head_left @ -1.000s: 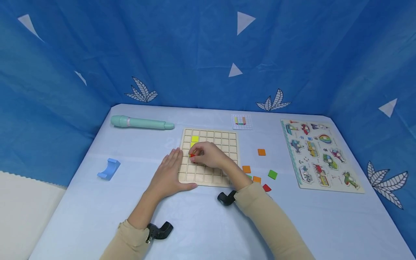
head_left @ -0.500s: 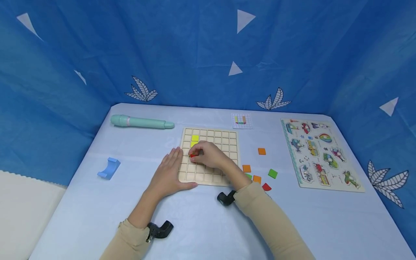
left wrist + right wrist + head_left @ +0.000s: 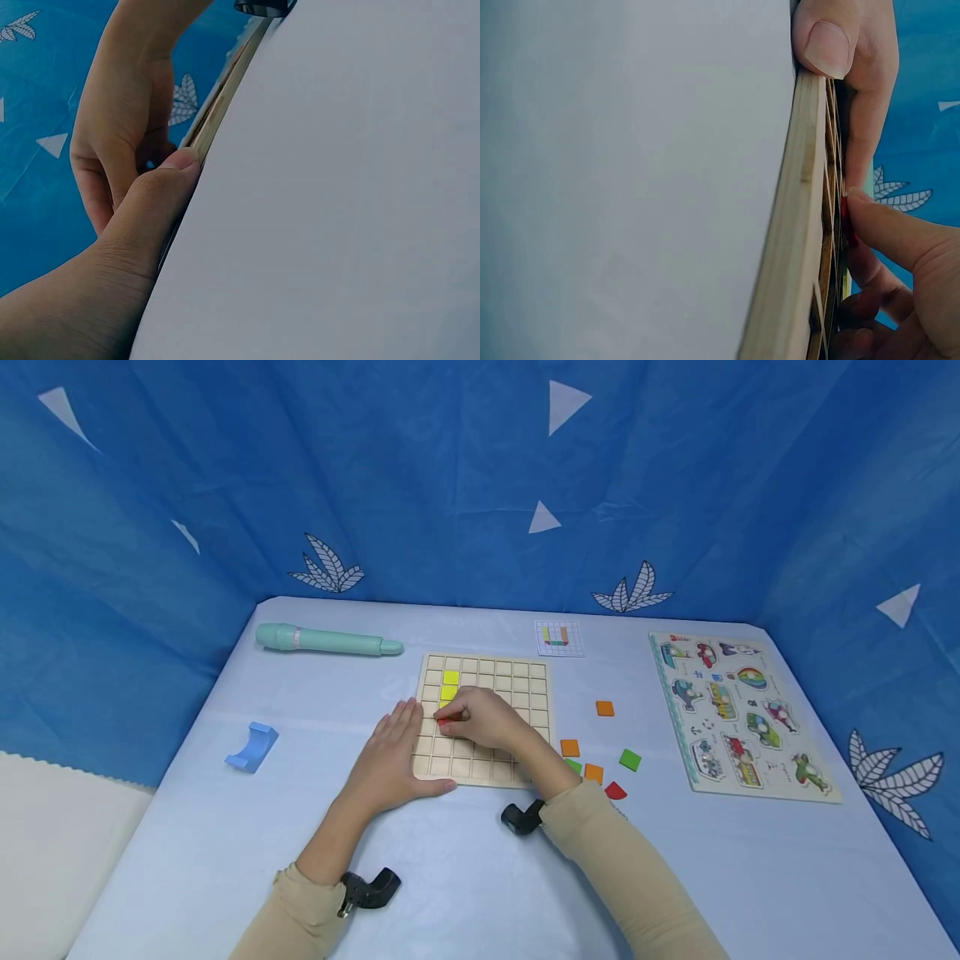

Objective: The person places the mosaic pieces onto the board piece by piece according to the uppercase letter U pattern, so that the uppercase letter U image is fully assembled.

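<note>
- Wooden grid board (image 3: 486,768) lies flat on the white counter (image 3: 450,877), as the head view shows; yellow tiles (image 3: 451,677) sit in one column of its squares.
- Also in the head view, the left hand (image 3: 388,762) is released, with straight fingers resting along the left side of the board and grasping nothing.
- There, the right hand (image 3: 486,718) is grasping a red piece (image 3: 445,722) between thumb and finger, over the board, just below the yellow tiles.
- To the right of the board are orange tiles (image 3: 605,708), green tiles (image 3: 630,760) and another red tile (image 3: 616,791); behind it is a small pattern card (image 3: 559,638).
- In the left wrist view, the left thumb (image 3: 154,191) touches the board's edge; the right hand is behind it.
- In the right wrist view, the red piece is pinched close to the grid; whether it is fully seated, I cannot tell.
</note>
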Tool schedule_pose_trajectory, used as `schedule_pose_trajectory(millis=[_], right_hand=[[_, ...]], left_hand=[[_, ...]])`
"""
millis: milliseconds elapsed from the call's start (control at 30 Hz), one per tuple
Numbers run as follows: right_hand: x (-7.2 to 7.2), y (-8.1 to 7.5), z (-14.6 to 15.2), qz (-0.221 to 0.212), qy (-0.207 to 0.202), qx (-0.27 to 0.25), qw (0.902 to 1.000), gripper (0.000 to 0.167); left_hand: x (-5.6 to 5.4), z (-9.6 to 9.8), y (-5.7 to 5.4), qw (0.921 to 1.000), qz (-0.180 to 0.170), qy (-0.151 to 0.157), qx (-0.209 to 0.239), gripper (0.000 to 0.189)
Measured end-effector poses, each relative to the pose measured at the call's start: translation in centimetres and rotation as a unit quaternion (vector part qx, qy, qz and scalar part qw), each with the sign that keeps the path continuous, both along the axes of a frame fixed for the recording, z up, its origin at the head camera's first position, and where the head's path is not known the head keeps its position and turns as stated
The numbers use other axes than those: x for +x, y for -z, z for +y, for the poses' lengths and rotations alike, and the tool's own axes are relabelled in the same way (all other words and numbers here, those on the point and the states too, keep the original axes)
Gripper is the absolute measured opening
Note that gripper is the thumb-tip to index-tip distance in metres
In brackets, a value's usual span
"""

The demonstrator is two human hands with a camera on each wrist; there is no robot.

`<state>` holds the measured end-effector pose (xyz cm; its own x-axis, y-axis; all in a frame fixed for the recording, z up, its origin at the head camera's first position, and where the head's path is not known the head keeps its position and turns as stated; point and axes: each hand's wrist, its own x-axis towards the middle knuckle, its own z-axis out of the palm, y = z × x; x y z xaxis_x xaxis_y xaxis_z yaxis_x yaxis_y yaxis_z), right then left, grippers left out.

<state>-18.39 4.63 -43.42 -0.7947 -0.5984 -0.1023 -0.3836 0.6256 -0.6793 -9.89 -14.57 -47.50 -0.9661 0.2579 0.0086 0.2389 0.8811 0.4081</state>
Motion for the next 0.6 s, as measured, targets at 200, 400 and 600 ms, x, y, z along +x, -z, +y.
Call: schedule_pose_trajectory(millis=[200,400,600], right_hand=[[0.04,0.06,0.08,0.008,-0.009,0.003,0.9999,0.027],[0.0,0.01,0.04,0.008,-0.002,0.004,1.0,0.025],[0.01,-0.05,0.07,0.006,0.004,0.006,1.0,0.023]], left_hand=[[-0.06,0.1,0.06,0.9999,-0.008,-0.003,-0.006,0.132],[-0.13,0.06,0.14,0.9999,-0.011,-0.003,-0.008,0.132],[-0.21,0.02,0.35,0.9999,-0.012,-0.003,-0.007,0.134]])
